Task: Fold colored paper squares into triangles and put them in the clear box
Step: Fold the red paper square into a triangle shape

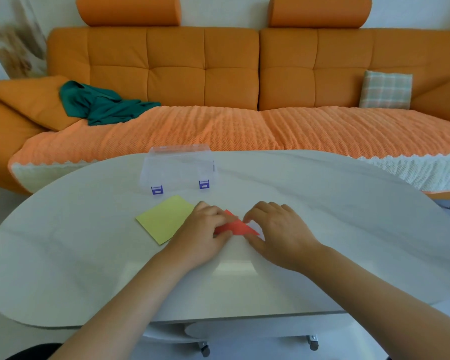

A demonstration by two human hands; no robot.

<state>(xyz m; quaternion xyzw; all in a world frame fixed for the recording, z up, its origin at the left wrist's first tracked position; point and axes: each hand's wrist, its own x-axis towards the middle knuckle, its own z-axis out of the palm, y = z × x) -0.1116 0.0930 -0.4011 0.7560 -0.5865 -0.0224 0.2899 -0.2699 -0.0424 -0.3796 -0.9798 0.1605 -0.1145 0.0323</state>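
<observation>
A red paper (238, 226), folded into a triangle shape, lies on the white oval table (322, 203) between my hands. My left hand (203, 229) presses its left part with curled fingers. My right hand (278, 229) pinches its right edge near the tip. A flat yellow paper square (164, 219) lies just left of my left hand, partly under it. The clear box (178, 168) with purple latches stands closed behind the papers, toward the table's far edge.
An orange sofa (244, 74) runs behind the table, with a green cloth (102, 105) at its left and a checked cushion (386, 89) at its right. The table's near edge is just under my forearms.
</observation>
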